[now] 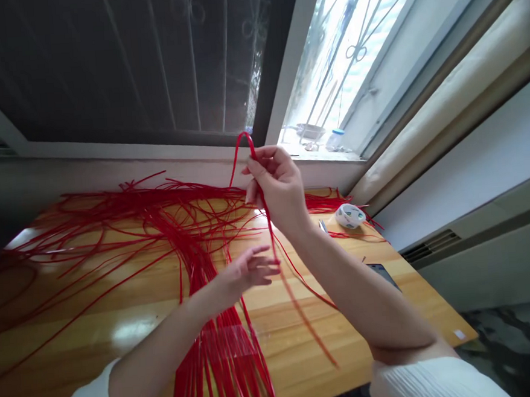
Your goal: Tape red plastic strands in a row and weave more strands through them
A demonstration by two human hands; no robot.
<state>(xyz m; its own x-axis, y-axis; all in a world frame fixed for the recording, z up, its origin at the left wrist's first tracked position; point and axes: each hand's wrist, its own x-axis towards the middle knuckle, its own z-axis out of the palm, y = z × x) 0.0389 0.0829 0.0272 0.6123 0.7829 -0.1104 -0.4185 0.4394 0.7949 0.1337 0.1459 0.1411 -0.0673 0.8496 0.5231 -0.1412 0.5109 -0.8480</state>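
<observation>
My right hand [277, 185] is raised above the wooden table [119, 317], its fingers pinched on a folded red strip [248, 146] that loops up over them and hangs down past my wrist. My left hand [250, 270] is lower, fingers spread, its fingertips touching the hanging part of the same strip [275, 255]. A thick bundle of red strips [206, 269] lies across the table below both hands and fans out to the left.
A roll of white tape [350, 215] lies at the table's far right, with a dark phone [383, 273] near the right edge. Small scissors [322, 225] lie beside the tape. A window with bars is behind the table; a wall and vent are at right.
</observation>
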